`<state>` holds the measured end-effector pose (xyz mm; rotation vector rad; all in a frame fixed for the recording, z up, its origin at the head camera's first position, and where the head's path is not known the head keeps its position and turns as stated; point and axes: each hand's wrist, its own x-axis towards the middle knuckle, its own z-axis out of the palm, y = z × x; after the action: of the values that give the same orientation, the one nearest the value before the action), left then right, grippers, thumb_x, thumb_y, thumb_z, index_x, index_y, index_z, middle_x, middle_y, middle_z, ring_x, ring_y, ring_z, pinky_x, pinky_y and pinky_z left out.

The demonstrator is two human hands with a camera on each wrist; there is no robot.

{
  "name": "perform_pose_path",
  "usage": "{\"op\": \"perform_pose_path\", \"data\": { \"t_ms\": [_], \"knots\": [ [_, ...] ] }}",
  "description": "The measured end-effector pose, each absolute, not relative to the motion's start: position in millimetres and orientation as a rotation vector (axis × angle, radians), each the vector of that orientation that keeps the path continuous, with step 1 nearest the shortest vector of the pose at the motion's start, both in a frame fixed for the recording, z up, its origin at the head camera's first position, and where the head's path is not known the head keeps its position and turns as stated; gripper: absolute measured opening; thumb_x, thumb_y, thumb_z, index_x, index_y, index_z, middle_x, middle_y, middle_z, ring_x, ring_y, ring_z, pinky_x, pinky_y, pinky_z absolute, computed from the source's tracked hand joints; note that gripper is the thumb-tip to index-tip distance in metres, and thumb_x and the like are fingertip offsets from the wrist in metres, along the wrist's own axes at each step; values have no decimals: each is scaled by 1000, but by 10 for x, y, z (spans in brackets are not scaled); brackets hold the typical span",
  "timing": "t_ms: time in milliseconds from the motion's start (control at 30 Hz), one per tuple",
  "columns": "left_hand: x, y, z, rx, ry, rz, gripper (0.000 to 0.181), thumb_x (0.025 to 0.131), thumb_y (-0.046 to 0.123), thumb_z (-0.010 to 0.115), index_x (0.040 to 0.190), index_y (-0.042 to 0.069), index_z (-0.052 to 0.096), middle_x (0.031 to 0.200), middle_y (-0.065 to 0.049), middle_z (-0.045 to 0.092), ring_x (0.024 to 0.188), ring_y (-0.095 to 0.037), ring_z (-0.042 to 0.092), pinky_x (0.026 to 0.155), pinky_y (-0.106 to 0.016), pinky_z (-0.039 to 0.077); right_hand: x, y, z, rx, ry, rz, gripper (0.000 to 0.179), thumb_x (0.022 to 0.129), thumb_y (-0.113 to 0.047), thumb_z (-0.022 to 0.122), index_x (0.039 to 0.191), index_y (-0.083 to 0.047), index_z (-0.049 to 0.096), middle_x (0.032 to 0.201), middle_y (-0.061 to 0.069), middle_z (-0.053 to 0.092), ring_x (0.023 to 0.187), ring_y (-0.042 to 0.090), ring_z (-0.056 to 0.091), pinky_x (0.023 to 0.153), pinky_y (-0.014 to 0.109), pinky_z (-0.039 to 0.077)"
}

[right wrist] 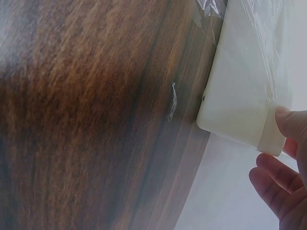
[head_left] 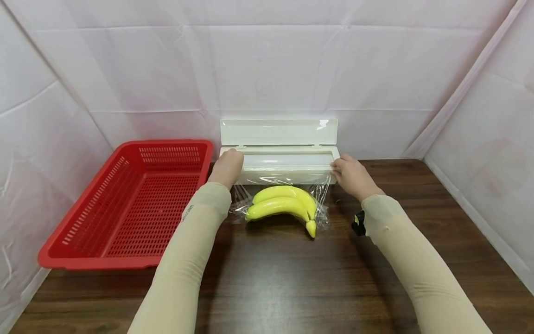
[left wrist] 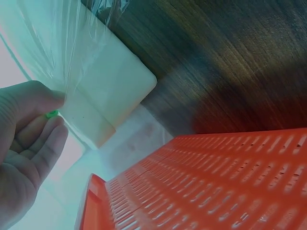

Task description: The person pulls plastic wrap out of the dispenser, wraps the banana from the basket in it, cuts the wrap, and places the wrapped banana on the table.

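A white cling film dispenser [head_left: 288, 177] stands at the back of the table with its lid [head_left: 278, 132] raised. From its front edge, clear cling film [head_left: 323, 204] stretches down over a bunch of yellow bananas [head_left: 288, 206]. My left hand [head_left: 227, 168] grips the dispenser's left front edge; in the left wrist view, a small green piece [left wrist: 52, 114] shows between thumb and fingers. At the opposite end, my right hand [head_left: 352, 175] pinches the front corner, its thumb [right wrist: 284, 114] lying on the edge strip and its other fingers partly behind it.
A red perforated basket [head_left: 152, 204] stands on the left, close to my left forearm. White cloth walls [head_left: 267, 69] enclose the back and sides of the dark wooden table [head_left: 283, 283]. A scrap of film [right wrist: 173, 103] lies on the wood near the dispenser's right end.
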<state>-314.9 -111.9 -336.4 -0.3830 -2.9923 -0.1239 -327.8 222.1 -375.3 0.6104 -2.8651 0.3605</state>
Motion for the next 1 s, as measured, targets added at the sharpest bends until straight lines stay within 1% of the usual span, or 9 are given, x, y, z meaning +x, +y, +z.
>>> {"op": "perform_pose_path", "data": {
  "t_ms": [367, 567, 767, 1000],
  "knots": [
    [-3178, -1128, -3384, -450, -3004, -67, 24, 89, -10, 48, 102, -4, 68, 100, -22, 63, 95, -34, 62, 84, -41, 53, -3258, 2230, -3763, 589, -2877, 385, 27, 94, -14, 57, 116, 3, 60, 106, 17, 54, 95, 31, 56, 84, 44, 48],
    [-3141, -1204, -3378, -353, -3071, -128, 26, 92, -8, 43, 106, -4, 66, 105, -24, 61, 99, -36, 61, 83, -44, 53, -3270, 2184, -3794, 608, -2874, 383, 27, 94, -14, 57, 116, 2, 60, 107, 17, 54, 96, 31, 56, 85, 45, 48],
    [-3118, -1193, -3389, -269, -3044, -161, 28, 95, -4, 42, 108, 1, 67, 106, -23, 66, 97, -38, 62, 79, -48, 54, -3291, 2173, -3818, 595, -2875, 384, 27, 94, -14, 58, 116, 1, 61, 106, 16, 54, 95, 30, 56, 84, 44, 48],
    [-3110, -1156, -3374, -214, -3061, -159, 28, 95, -3, 43, 109, -1, 67, 107, -22, 67, 97, -37, 64, 81, -46, 54, -3304, 2165, -3834, 602, -2869, 369, 27, 94, -15, 58, 115, 1, 61, 105, 15, 54, 95, 29, 56, 84, 43, 48]
  ]
}}
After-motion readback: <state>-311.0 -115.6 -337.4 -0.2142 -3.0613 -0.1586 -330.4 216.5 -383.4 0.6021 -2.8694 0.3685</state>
